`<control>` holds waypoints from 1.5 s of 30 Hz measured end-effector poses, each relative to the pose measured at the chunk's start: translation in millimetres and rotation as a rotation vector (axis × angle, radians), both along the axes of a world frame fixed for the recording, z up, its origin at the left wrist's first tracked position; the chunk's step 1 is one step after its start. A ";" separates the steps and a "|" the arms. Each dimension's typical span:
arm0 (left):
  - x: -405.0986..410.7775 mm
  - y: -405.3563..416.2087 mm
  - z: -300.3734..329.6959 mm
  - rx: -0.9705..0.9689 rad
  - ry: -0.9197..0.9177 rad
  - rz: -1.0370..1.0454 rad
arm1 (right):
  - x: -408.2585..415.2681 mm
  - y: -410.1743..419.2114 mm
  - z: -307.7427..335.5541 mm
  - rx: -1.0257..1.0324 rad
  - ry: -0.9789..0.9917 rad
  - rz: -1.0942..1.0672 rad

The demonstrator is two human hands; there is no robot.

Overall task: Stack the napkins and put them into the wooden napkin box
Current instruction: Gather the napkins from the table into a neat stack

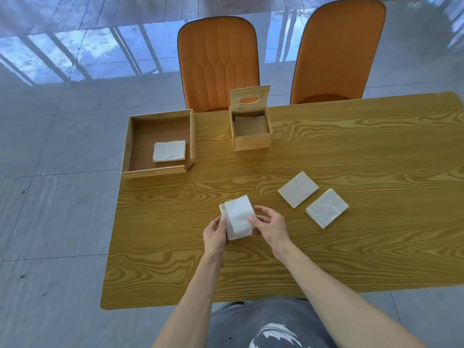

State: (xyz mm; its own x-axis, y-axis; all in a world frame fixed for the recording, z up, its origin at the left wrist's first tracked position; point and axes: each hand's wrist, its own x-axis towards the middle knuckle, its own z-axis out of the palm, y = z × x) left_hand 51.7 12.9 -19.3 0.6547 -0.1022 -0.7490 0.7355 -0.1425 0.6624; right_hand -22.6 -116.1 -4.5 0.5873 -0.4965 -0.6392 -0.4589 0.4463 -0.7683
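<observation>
Both hands hold a small stack of white napkins [238,217] just above the wooden table [351,247]. My left hand [215,234] grips the stack's left edge, and my right hand [270,226] pinches its right side; the top napkin sits skewed on the ones below. Two more white napkins lie flat to the right, one [298,189] nearer the middle and one [327,208] beside it. The wooden napkin box [251,141] stands at the table's far side with its lid [249,98] raised, and napkins lie inside it. Another napkin pile [169,151] rests in the wooden tray [126,146].
The tray sits at the table's far left corner, partly overhanging the edge. Two orange chairs, one [218,61] behind the box and one [336,51] to its right, stand behind the table. Grey tiled floor [50,222] lies to the left.
</observation>
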 end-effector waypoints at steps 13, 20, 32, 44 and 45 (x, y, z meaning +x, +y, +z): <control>-1.1 -1.0 0.3 -0.039 0.030 0.013 | 0.8 9.7 -12.5 -0.162 0.163 0.154; -0.7 -7.9 1.5 -0.054 0.007 -0.048 | 1.5 2.1 -15.7 -0.391 0.254 0.283; 3.9 -45.5 4.6 -0.037 -0.015 -0.098 | 0.1 -90.6 7.0 -0.730 0.501 0.123; 4.6 -54.1 3.4 0.032 -0.045 -0.124 | 12.6 -142.3 -1.0 -0.877 0.801 0.255; 4.4 -53.8 3.5 0.029 -0.045 -0.126 | 12.2 -143.1 -1.6 -0.871 0.808 0.260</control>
